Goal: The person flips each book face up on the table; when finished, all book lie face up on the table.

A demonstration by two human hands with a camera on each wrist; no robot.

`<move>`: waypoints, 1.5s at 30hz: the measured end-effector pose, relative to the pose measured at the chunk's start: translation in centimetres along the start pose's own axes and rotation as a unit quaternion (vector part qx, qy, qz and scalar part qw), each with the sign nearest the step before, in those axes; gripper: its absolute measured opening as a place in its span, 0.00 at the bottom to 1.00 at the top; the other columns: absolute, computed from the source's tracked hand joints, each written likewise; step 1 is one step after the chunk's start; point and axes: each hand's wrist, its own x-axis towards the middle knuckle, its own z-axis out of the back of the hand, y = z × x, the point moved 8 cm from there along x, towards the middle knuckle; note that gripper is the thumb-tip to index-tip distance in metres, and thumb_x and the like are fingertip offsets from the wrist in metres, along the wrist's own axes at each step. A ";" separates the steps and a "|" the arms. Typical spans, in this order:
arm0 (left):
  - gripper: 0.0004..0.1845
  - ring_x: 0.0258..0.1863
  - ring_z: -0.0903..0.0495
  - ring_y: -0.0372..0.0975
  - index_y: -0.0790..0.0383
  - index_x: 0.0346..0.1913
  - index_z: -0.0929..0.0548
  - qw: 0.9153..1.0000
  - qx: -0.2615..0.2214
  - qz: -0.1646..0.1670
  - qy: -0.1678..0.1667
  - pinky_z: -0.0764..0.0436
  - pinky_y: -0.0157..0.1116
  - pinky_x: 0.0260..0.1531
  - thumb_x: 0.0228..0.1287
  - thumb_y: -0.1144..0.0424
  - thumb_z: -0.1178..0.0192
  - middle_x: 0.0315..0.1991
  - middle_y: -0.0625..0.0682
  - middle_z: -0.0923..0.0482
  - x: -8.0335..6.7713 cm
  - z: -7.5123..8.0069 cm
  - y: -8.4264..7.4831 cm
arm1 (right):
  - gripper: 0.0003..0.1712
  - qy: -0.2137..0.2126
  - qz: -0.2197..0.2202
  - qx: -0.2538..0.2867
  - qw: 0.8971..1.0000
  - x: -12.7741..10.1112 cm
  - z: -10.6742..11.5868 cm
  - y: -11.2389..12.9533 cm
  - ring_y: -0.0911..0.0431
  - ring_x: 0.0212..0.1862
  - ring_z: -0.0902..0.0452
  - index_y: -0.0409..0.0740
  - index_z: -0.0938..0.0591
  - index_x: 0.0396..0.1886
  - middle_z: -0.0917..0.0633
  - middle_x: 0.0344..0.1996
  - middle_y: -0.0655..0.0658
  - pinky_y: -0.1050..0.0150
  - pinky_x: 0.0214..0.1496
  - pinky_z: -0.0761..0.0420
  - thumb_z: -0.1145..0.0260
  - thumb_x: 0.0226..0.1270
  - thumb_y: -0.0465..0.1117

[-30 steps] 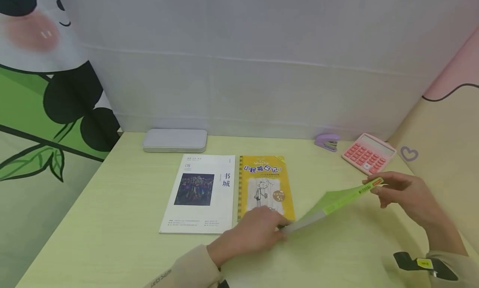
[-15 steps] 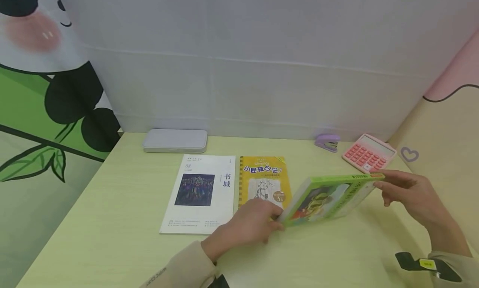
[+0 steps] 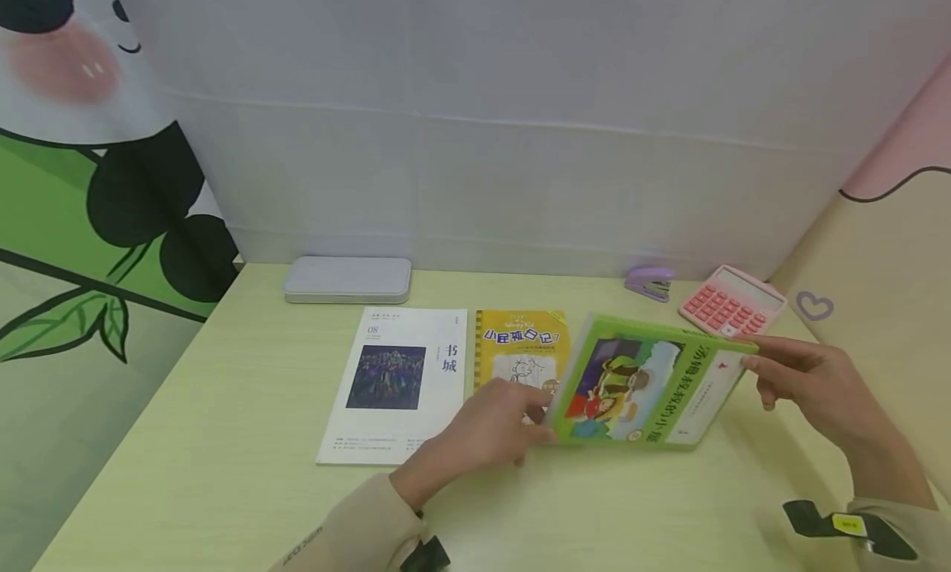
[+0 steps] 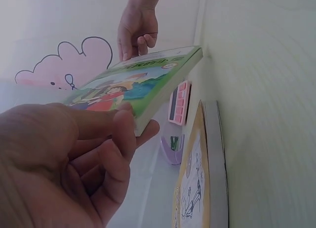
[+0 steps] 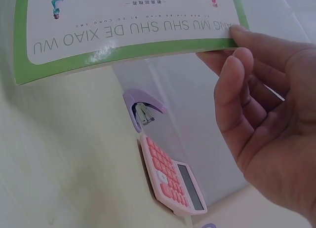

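Note:
A green book [image 3: 624, 386] with a picture cover is held tilted above the table, its printed title turned sideways. My left hand [image 3: 494, 427] pinches its left edge between thumb and fingers. At the opposite edge my right hand [image 3: 817, 382] pinches a corner. In the left wrist view the green book [image 4: 133, 87] slants away from the thumb, cover showing. The right wrist view shows the white-and-green cover [image 5: 133, 30] with the thumb and fingers at its corner. Beneath my left hand, a yellow book [image 3: 520, 349] lies partly covered.
Left of the yellow book lies a white magazine [image 3: 438, 390] on the pale table [image 3: 223, 440]. Along the back are a grey case [image 3: 347, 279], a purple stapler [image 3: 650, 282] and a pink calculator [image 3: 731, 304]. A white wall panel [image 3: 520, 184] rises behind them.
The green book has turned in both hands, from nearly edge-on to showing its picture cover. My left hand has shifted slightly up and to the left; my right hand stays nearly still.

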 end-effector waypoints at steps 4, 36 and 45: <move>0.28 0.15 0.19 0.38 0.54 0.70 0.18 1.000 -0.024 0.010 -0.005 0.25 0.30 0.18 0.68 0.64 0.28 0.40 0.52 0.10 0.0 0.2 0.2 | 0.24 0.009 0.013 0.015 1.000 0.1 -0.2 0.2 0.57 0.23 0.22 0.56 0.11 0.54 0.13 0.31 0.51 0.66 0.31 0.21 0.40 0.77 0.24; 0.55 0.19 0.18 0.38 0.31 0.86 0.54 0.998 -0.054 0.007 -0.026 0.20 0.35 0.24 0.69 0.66 0.30 0.43 0.53 0.11 0.0 0.8 2.0 | 0.21 0.013 -0.029 0.024 0.999 0.9 -1.6 -1.0 0.60 0.22 0.23 0.56 0.15 0.59 0.15 0.23 0.52 0.65 0.27 0.20 0.38 0.78 0.28; 0.56 0.17 0.19 0.40 0.32 0.86 0.54 0.998 -0.065 0.023 -0.013 0.21 0.35 0.24 0.68 0.65 0.29 0.38 0.48 0.13 0.1 0.8 2.7 | 0.17 -0.003 -0.057 0.003 0.998 1.4 -2.1 -1.5 0.58 0.20 0.25 0.57 0.16 0.56 0.19 0.18 0.50 0.64 0.26 0.22 0.35 0.78 0.32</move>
